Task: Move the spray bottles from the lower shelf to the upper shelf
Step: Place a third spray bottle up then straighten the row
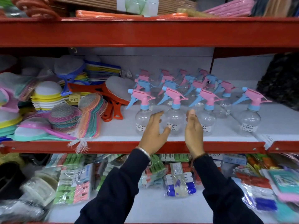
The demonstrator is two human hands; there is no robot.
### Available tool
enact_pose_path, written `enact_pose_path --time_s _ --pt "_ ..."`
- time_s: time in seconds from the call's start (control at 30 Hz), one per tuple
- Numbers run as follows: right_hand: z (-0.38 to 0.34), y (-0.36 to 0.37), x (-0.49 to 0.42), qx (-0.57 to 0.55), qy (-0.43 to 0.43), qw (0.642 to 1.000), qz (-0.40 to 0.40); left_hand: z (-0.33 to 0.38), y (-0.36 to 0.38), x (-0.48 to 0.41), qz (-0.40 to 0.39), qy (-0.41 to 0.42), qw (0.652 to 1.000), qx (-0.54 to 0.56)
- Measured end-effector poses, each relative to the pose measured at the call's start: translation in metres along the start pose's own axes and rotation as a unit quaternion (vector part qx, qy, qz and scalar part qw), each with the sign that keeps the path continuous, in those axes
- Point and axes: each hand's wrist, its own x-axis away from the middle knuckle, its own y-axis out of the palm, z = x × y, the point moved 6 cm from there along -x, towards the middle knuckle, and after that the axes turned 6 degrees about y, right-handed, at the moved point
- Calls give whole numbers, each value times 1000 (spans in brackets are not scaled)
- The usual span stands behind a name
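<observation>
Spray bottles (175,109) with clear round bodies and pink-and-blue trigger heads were seen standing in rows on a white shelf (275,122) edged in red. Both hands were raised in front of the front row, fingers spread wide and nothing gripped. The left hand (153,131) was held with its fingertips at the gap between the leftmost front bottle (142,110) and the middle one; its thumb tip lay across the middle bottle's price label, though real contact could not be judged. The right hand (194,131) was turned edge-on, so its palm and most fingers were hidden; its fingertips were level with the gap between the middle bottle and the next bottle (207,110). A further bottle (250,110) stood well apart to the right of the fingers. The rear rows were blurred and overlapping, so their number could not be counted. Dark sleeves (123,183) were cut off by the bottom edge. Packets on the shelf beneath the wrists were smeared by motion.
</observation>
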Motion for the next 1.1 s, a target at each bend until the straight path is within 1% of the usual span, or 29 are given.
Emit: enact_pose_path --time_s 0.03,0.1,0.17,0.23,0.33,0.4,0.47,0.5,0.57,0.6,0.63,0.67,0.7,0.73,0.8,0.87,0.93,0.97,1.1 --pt "2 0 -4 16 16 1000 -16 -6 9 -6 -33 -46 998 8" --pt "8 1 -11 46 42 997 -46 -13 17 -15 -70 -105 992 7" --pt "9 0 -13 51 62 995 -63 -14 19 -19 -86 -134 987 13" --pt "10 -3 -14 47 72 993 -75 -8 22 -18 -92 -128 987 27" --pt "8 -9 -15 43 64 993 -95 1 24 -13 -86 -104 991 28" --pt "7 -12 -16 36 65 991 -108 -3 26 -12 -80 -105 991 25" --pt "6 -19 -15 13 52 994 -100 -10 27 -12 -50 -107 993 -29" --pt "5 -26 -15 1 34 996 -82 -8 25 -10 -10 -93 994 -57" --pt "5 -46 -12 -19 -13 999 -25 12 23 -5 94 -13 993 -70" --pt "6 -59 -11 -26 -40 999 7 24 26 -3 125 33 989 -66" --pt "6 -72 -10 -26 -64 997 39 36 33 -2 131 69 987 -63" --pt "6 -83 -12 -22 -78 995 66 45 42 -3 116 91 987 -63" --pt "7 -93 -15 -18 -79 993 81 50 55 -6 85 96 990 -65" --pt "8 -100 -20 -15 -64 994 81 50 69 -11 45 82 994 -65" --pt "10 -106 -29 1 -9 999 44 44 93 -21 -31 16 998 -52" --pt "13 -107 -37 40 32 999 1 35 109 -29 -79 -60 994 -44" --pt "13 -108 -42 69 38 997 -25 28 117 -34 -101 -103 989 -46" --pt "14 -109 -44 78 36 996 -31 26 119 -34 -107 -111 987 -48" --pt "14 -113 -48 95 33 994 -43 29 122 -32 -107 -107 988 -42"
